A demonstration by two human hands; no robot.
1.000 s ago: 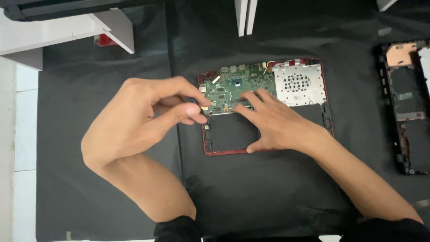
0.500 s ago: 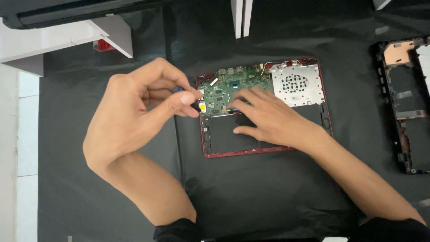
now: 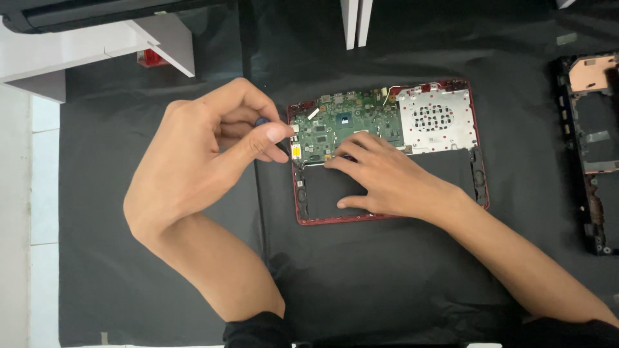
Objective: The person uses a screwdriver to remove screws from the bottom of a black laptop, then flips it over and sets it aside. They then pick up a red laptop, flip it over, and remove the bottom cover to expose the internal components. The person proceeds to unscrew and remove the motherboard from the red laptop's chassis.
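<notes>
Black mat (image 3: 161, 270) covers counter. Opened red laptop base (image 3: 387, 216) lies mid-mat, green circuit board (image 3: 342, 125) and perforated silver plate (image 3: 435, 119) exposed. Second dismantled chassis (image 3: 590, 154) at right edge. Right hand (image 3: 387, 180) rests flat on base, fingers spread, tips at board's lower edge. Left hand (image 3: 200, 161) raised left of base, fingers pinching small dark tool (image 3: 262, 121).

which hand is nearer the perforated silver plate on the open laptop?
Right. The right hand lies on the laptop just below-left of the silver plate; the left hand hovers off the laptop's left edge.
</notes>
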